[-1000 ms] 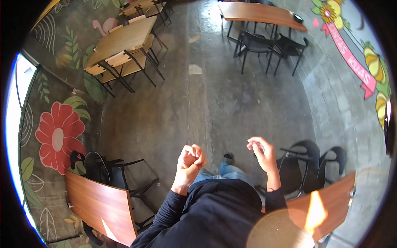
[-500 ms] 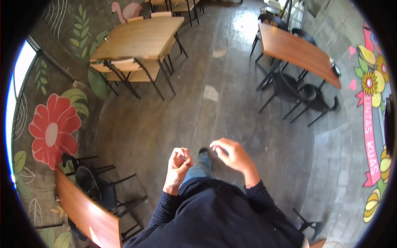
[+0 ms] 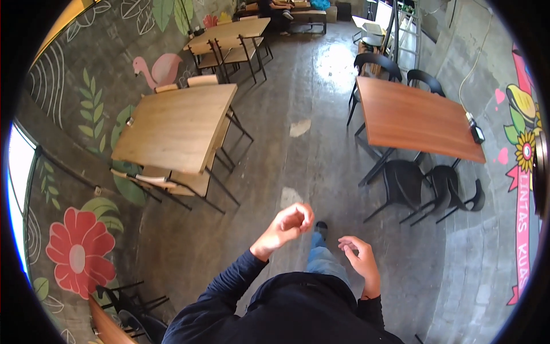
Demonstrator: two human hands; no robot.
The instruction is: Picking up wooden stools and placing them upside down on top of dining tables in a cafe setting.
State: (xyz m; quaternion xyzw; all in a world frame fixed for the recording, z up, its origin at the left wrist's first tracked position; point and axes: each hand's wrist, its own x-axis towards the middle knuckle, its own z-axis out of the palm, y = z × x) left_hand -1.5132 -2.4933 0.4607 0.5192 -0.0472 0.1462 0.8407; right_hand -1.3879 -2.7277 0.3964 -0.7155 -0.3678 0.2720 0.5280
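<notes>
Over floor (image 3: 335,189), left hand (image 3: 285,226) curled, right hand (image 3: 361,258) loose — shoe (image 3: 322,230) between

And the left hand (image 3: 292,222) curls, its palm partly hidden! Top edge slices the seated person in dark clothing (image 3: 272,12); lower left, the reddish-brown wooden worktop (image 3: 107,322) runs out of view; the small black object (image 3: 478,135) is too tiny to identify.

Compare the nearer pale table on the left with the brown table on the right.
The pale table is light tan; the brown table is darker and redder. Wood-seated chairs stand at the pale table, black chairs at the brown table. Both carry at least one small item.
</notes>
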